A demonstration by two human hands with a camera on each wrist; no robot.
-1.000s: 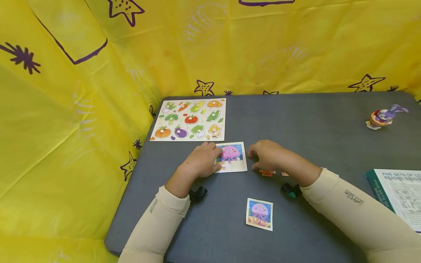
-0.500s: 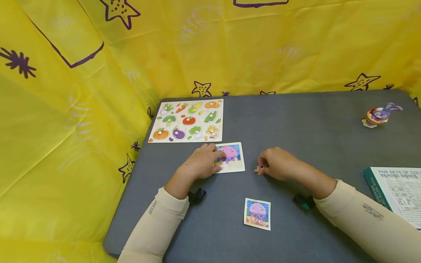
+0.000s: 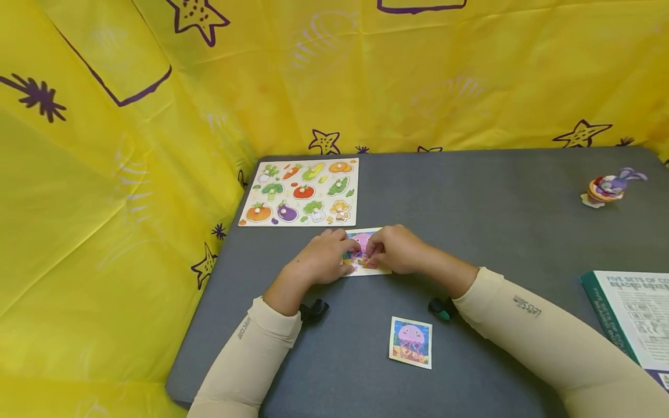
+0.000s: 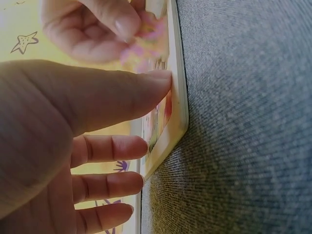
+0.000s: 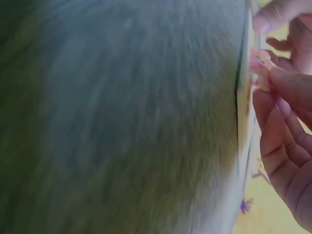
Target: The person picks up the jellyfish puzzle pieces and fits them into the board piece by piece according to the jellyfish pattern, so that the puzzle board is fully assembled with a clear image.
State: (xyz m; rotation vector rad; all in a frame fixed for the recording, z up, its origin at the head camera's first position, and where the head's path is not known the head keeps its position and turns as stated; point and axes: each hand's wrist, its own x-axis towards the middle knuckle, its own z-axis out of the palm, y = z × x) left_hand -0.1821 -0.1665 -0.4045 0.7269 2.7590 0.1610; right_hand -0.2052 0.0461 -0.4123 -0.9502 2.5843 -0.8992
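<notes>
In the head view a small jigsaw board (image 3: 362,273) with a pink jellyfish picture lies on the grey table. My left hand (image 3: 323,257) rests on its left side; the left wrist view shows the thumb (image 4: 151,87) pressing the pale frame. Over the right side, my right hand (image 3: 399,249) pinches a pink and yellow puzzle piece (image 5: 263,68) between thumb and fingers. That piece is blurred in the left wrist view, close to the board's surface. Whether it touches the board I cannot tell. Both hands cover parts of the picture.
A jellyfish picture card (image 3: 410,343) lies nearer me. Behind the board is a wooden vegetable puzzle (image 3: 329,200). At the right are a teal and white box (image 3: 635,313) and a purple rabbit figurine (image 3: 608,188). Yellow cloth (image 3: 407,75) hangs behind the table.
My right hand picked up a puzzle piece from the table right of the board and moved left with it, over the board. My left hand stayed in place.
</notes>
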